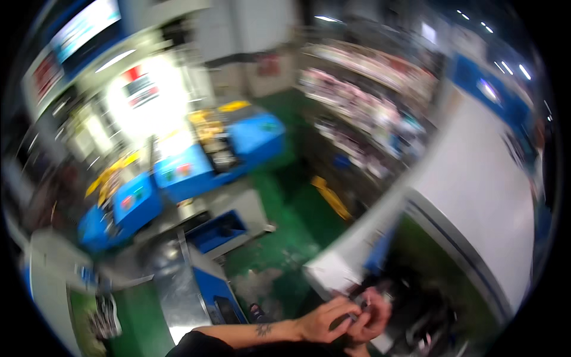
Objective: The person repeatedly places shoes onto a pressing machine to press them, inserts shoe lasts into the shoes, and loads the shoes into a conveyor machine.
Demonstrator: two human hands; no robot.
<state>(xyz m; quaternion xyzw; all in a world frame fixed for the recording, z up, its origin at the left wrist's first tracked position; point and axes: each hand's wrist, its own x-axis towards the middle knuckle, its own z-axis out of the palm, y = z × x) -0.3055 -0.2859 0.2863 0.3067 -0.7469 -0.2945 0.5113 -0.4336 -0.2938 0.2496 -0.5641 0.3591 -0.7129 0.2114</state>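
Observation:
My left hand [326, 320] reaches in from the lower edge, its fingers curled close against my right hand [377, 312]. The right hand's fingers are bent inward, and both hands meet at the fingertips. Between them is a small dark grey piece [341, 322], smeared by motion, so its kind cannot be made out. Just right of the hands lies a dark jumble of items [422, 315], too blurred to name. Behind the fingers stands the corner of a white cabinet-like housing [336, 273].
A machine with blue control boxes [184, 178] and a lit work area stands at the left. Below it is a metal-topped bench [172, 285] with a blue tray [220, 232]. Loaded shelves [357, 113] stand behind. A large white panel [476, 160] rises at the right over green floor [279, 238].

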